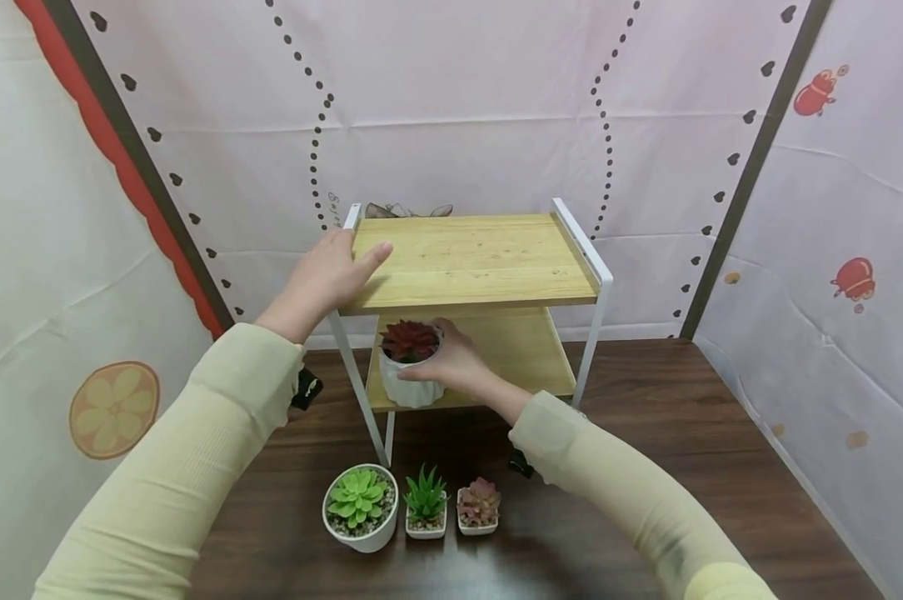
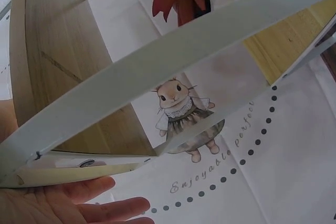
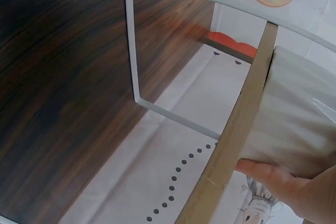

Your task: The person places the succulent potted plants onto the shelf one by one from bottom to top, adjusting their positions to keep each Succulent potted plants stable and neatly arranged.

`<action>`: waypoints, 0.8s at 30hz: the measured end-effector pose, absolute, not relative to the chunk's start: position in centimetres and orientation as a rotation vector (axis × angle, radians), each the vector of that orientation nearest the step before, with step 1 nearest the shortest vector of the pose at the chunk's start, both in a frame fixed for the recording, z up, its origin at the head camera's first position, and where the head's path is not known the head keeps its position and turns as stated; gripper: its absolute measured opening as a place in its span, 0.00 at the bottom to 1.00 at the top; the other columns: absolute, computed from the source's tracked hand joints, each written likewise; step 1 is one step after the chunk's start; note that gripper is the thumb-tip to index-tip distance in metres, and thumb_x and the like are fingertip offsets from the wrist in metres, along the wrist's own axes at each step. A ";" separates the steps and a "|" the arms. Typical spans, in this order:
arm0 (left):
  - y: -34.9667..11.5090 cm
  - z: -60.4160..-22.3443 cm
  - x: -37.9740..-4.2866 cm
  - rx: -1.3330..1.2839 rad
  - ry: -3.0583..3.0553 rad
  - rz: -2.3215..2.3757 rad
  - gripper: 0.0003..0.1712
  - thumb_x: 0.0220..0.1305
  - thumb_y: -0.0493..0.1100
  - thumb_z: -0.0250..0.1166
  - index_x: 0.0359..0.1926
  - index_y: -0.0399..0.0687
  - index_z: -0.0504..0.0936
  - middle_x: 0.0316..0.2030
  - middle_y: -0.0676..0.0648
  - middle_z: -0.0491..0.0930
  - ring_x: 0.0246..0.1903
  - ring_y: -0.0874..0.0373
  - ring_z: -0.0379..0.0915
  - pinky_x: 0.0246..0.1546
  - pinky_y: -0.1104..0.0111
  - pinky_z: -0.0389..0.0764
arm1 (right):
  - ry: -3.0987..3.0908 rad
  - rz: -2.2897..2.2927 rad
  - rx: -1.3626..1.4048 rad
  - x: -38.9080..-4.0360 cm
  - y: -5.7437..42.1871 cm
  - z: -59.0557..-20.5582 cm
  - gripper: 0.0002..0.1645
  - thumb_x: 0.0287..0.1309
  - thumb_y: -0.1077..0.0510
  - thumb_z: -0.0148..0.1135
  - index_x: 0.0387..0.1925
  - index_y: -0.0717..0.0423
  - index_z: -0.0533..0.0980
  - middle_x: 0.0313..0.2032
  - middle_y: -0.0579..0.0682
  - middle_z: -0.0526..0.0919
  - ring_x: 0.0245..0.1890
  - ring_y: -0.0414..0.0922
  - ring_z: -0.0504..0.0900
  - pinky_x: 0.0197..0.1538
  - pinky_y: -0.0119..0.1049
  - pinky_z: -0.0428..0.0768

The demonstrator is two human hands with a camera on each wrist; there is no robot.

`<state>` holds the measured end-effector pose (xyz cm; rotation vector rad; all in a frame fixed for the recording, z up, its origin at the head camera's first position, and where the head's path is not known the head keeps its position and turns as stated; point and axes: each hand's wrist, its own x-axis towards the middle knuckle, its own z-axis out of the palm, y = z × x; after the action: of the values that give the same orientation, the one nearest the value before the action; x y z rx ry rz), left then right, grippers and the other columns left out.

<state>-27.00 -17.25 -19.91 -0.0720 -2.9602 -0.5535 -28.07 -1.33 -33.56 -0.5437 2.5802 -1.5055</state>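
Observation:
A two-tier shelf [image 1: 470, 258] with wooden boards and a white metal frame stands on the table. My left hand [image 1: 330, 271] holds its upper left side, thumb on the top board and fingers outside the rail; those fingers look straight in the left wrist view. My right hand [image 1: 455, 362] grips a white ribbed pot [image 1: 410, 387] with a dark red succulent [image 1: 409, 341]. The pot is at the front left of the lower board [image 1: 519, 350]. Its base meets the board [image 3: 231, 145] in the right wrist view; whether its full weight rests there I cannot tell.
In front of the shelf stand a round white pot with a light green succulent [image 1: 357, 500], a small pot with a spiky green plant [image 1: 426, 500] and one with a pinkish succulent [image 1: 478, 504]. Printed cloth [image 1: 459, 100] hangs behind the dark wooden table [image 1: 646, 417].

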 end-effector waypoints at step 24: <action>-17.2 -19.8 -26.9 -0.072 -2.964 -0.531 0.46 0.55 0.67 0.36 0.60 0.32 0.47 0.57 0.33 0.52 0.54 0.39 0.50 0.53 0.50 0.54 | 2.620 -1.426 -0.584 -28.9 -1.8 -33.7 0.52 0.23 0.41 0.69 0.54 0.48 0.57 0.45 0.45 0.70 0.43 0.39 0.70 0.43 0.34 0.71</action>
<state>-26.90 -17.19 -19.83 -0.0724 -2.9642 -0.5315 -28.92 -1.79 -33.71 -0.5839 2.6205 -1.4265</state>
